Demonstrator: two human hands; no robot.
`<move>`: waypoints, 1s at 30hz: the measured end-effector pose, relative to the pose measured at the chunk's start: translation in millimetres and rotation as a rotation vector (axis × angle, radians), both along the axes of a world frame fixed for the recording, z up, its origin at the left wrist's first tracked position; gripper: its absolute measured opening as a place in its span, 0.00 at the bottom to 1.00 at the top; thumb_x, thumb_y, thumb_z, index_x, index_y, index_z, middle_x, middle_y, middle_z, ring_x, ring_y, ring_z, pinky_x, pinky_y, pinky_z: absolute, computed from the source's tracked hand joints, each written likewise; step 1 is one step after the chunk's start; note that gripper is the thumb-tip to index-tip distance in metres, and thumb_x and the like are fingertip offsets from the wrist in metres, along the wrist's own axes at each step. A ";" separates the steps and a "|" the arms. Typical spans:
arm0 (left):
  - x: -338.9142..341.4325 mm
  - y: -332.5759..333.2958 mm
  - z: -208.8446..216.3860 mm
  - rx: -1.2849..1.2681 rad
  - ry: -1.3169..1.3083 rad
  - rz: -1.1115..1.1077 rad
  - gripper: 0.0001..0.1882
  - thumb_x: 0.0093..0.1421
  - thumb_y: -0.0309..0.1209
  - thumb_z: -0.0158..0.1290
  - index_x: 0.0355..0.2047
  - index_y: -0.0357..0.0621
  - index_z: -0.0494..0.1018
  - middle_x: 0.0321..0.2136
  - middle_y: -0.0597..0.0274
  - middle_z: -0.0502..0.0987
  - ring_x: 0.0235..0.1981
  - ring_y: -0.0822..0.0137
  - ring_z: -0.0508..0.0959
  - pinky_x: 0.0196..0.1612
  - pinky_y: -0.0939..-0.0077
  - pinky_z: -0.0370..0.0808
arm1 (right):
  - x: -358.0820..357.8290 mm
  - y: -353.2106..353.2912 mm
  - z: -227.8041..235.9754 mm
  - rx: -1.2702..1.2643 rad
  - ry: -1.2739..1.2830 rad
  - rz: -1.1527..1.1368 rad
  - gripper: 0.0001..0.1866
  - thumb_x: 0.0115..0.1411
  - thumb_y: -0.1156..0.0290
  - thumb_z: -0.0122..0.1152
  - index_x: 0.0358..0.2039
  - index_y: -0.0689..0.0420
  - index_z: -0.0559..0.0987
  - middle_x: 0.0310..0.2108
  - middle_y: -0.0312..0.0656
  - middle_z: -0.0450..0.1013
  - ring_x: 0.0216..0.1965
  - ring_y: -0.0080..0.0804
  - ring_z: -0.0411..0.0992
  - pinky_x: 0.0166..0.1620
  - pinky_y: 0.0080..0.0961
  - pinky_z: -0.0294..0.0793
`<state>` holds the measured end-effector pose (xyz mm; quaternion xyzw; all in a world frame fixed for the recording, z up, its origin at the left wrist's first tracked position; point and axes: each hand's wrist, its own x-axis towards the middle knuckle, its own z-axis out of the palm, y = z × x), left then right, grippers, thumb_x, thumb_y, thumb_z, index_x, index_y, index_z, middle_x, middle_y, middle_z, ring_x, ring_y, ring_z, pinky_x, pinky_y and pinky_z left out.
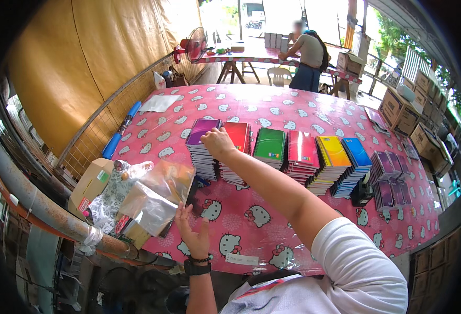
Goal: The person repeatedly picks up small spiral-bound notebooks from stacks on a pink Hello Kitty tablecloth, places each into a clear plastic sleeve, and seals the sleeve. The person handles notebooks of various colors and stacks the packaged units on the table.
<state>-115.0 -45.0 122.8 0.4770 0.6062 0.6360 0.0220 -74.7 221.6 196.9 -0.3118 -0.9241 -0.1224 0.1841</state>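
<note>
My right hand (219, 143) reaches across the table to the far-left stack, fingers bent at the right edge of the top purple notebook (203, 131). My left hand (192, 233) is open, fingers apart, beside a pile of clear plastic bags (157, 201). Spiral notebook stacks run rightward in a row: red (236, 135), green (270, 142), another red (303, 146), yellow (333, 149) and blue (356, 152). My right forearm passes in front of parts of the red and green stacks.
Bundled purple notebooks (391, 180) and a black tape dispenser (362, 193) sit at the right. A cardboard piece (90, 186) lies left, a white sheet (160, 103) farther back. Another person (310, 55) leans over a far table. Cartons (399, 110) are stacked beyond.
</note>
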 end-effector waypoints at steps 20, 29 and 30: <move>-32.1 -13.0 11.7 -0.234 -0.646 -0.699 0.21 0.51 0.24 0.61 0.45 0.38 0.69 0.38 0.63 0.76 0.41 0.72 0.74 0.48 0.74 0.70 | 102.1 -116.8 31.6 -0.765 0.427 0.460 0.17 0.50 0.63 0.64 0.37 0.60 0.76 0.31 0.45 0.75 0.36 0.42 0.73 0.41 0.37 0.72; 115.5 28.3 -127.9 -0.621 -0.767 -0.715 0.16 0.51 0.27 0.61 0.39 0.34 0.71 0.32 0.59 0.78 0.30 0.70 0.77 0.35 0.76 0.73 | 101.4 -36.8 -20.5 0.171 0.119 -0.120 0.07 0.51 0.70 0.56 0.33 0.53 0.75 0.32 0.37 0.73 0.42 0.32 0.70 0.47 0.33 0.65; 118.1 25.8 -133.9 -0.626 -0.712 -0.696 0.16 0.51 0.28 0.61 0.37 0.34 0.71 0.30 0.59 0.78 0.29 0.70 0.77 0.34 0.76 0.73 | 102.7 -35.9 -20.8 0.179 0.116 -0.104 0.06 0.51 0.72 0.53 0.31 0.52 0.75 0.32 0.36 0.73 0.42 0.32 0.70 0.47 0.34 0.65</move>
